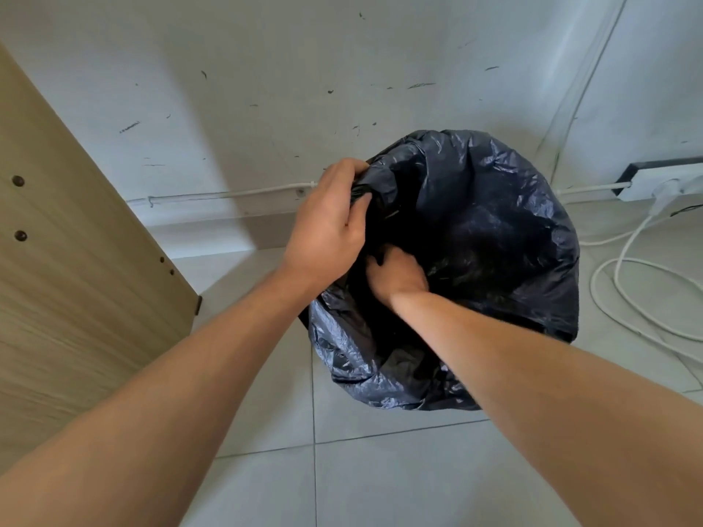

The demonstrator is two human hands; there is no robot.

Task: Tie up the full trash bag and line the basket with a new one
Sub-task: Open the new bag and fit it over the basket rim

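- A black trash bag point(494, 237) stands open on the pale tiled floor point(380, 469), close to a scuffed white wall point(304, 70); whether a basket sits under the plastic cannot be told.
- A light wooden panel point(68, 260) with dark screw heads rises at the left, well apart from the bag.
- A white power strip point(654, 180) lies by the wall at the right, its white cable point(624, 283) looping over the tiles just beside the bag.
- A second thin white cable point(228, 194) runs along the foot of the wall behind the hands.
- The left hand point(327, 226) reaches forward, fingers curled round the bag's gathered rim at its left edge.
- The right hand point(397, 275) dips inside the bag's mouth, fingers curled into the dark plastic there.
- Count: one bag, two bare forearms, one panel, one power strip.
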